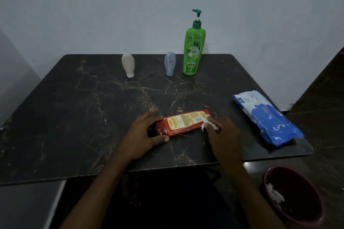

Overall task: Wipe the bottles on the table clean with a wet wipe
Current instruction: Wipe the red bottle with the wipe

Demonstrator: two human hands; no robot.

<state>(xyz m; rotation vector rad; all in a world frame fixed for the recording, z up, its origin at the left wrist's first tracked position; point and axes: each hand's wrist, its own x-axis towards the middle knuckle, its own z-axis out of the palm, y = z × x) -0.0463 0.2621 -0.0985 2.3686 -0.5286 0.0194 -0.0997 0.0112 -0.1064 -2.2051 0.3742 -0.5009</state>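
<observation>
A red bottle [184, 122] with a yellow label lies on its side near the front of the dark marble table [93, 108]. My left hand [143, 135] grips its cap end, thumb underneath. My right hand [223, 132] pinches a crumpled white wet wipe [206, 122] against the bottle's other end. At the back stand a tall green pump bottle [192, 50], a small grey-blue bottle [170, 66] and a small beige bottle [128, 65], the two small ones resting on their caps.
A blue and white wet wipe pack [266, 117] lies at the table's right edge. A dark red bin [296, 197] with used white wipes inside sits on the floor at lower right. A pale wall runs behind the table.
</observation>
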